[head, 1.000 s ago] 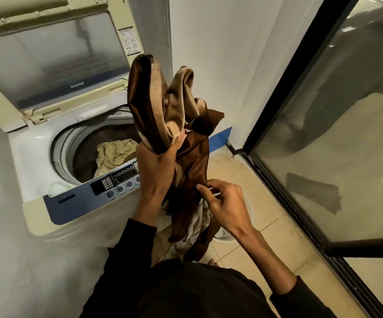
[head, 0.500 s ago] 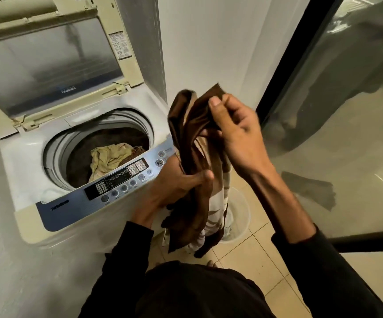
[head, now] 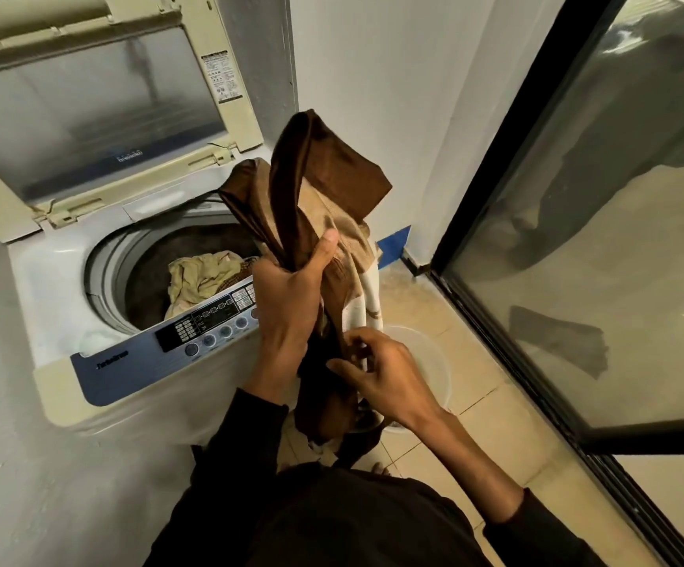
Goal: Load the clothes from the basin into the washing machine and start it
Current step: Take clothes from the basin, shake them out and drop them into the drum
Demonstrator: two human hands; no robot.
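Brown satin cloth [head: 324, 173], with tan and white parts, is being held up just right of the washing machine [head: 62, 280], its top folds rising in front of the white wall [head: 373, 75] and its lower end hanging toward the floor. The left hand [head: 291, 304] is gripping the bunched middle of the cloth, thumb lying up along the fabric. The right hand [head: 385, 374], nearer and lower, is pinching a dark fold of the hanging part between thumb and fingers. Below and behind the cloth, a white basin [head: 434, 362] is sitting on the beige tiled floor [head: 508, 435]; its contents cannot be told. The machine's lid [head: 86, 108] is standing open at the far side. Inside the drum [head: 148, 276], a yellowish garment [head: 197, 276] is lying beside a darker patterned piece. The blue control panel [head: 160, 358] is running along the near edge, partly covered by the left hand. A dark-framed glass door [head: 577, 239] is filling the right side. Black sleeves [head: 234, 452] are covering both forearms.
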